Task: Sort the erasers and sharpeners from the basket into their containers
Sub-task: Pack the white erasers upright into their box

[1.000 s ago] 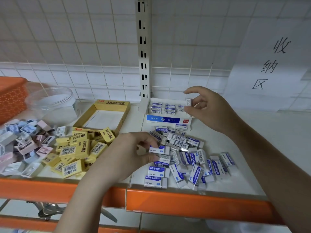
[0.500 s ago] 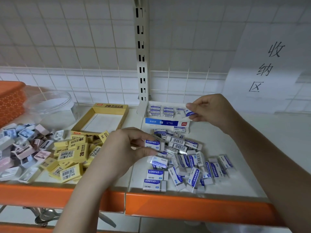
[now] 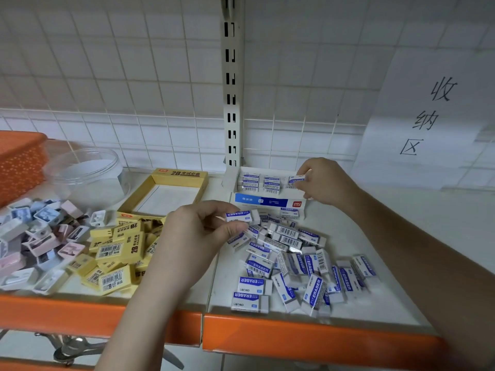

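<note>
White erasers, both hands busy

Left hand (image 3: 198, 236) pinches a white blue-sleeved eraser (image 3: 242, 216) above the loose pile (image 3: 294, 263). Right hand (image 3: 324, 182) grips another eraser (image 3: 296, 180) at the white-and-blue cardboard box (image 3: 267, 200). Yellow erasers (image 3: 120, 253) and pastel sharpeners (image 3: 34, 236) sit left.

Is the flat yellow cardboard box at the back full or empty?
Empty. The flat yellow cardboard box lies open with its bare pale bottom showing, while the yellow erasers lie heaped on the shelf in front.
</note>
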The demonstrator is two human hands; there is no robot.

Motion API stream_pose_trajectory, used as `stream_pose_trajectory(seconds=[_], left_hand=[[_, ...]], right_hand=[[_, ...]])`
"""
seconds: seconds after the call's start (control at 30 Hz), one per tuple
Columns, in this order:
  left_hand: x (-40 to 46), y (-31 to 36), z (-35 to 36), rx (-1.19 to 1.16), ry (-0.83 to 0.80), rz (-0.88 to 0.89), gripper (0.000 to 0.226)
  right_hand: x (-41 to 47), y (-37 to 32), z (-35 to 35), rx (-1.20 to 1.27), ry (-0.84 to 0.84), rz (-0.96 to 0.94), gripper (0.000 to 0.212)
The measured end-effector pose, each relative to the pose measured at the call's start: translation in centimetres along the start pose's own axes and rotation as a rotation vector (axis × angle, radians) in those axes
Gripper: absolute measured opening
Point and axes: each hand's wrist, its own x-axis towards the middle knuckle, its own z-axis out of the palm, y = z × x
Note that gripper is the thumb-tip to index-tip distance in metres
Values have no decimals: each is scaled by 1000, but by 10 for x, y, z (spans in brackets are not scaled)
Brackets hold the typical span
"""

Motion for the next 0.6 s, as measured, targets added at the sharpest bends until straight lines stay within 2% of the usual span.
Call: stream_pose_trajectory(seconds=[0.1, 0.47, 0.6], left_hand=[[1, -2, -1, 16, 22, 12, 18], [4, -3, 0, 11, 85, 2, 21], [5, -4, 1, -3, 87, -10, 24]], right_hand=[[6, 2, 9, -146, 3, -37, 25], [15, 9, 21, -280, 12, -54, 30], [17, 3, 21, -582, 54, -120, 8]])
